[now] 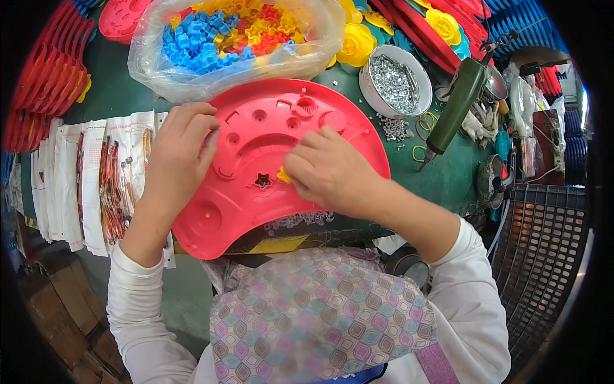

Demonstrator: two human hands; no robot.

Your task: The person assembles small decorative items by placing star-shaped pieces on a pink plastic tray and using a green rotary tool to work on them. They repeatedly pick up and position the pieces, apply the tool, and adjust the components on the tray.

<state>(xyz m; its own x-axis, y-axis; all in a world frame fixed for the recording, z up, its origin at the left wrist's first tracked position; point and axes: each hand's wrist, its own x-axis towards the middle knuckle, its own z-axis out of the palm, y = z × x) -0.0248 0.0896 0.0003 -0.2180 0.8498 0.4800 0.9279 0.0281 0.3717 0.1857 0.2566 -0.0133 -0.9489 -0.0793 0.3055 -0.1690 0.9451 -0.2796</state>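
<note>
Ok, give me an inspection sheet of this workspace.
Surface: green tabletop, yellow-and-black striped front edge.
Job's things: red curved panel with a star-shaped hole; clear bag of blue, yellow and red star pieces.
Clutter: small shiny parts loose beside the white bowl.
Hands: left hand at the panel's upper left edge; right hand pinching a small yellow piece, partly hidden, near the hole.
Cables: thin coloured wires on white sheets, left.
Surroundings: green hanging tool and dark crate right; stacked red parts left.

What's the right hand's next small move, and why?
Probably ease the yellow piece leftward over the star-shaped hole: the right hand holds it just right of that dark opening in the red panel.
</note>
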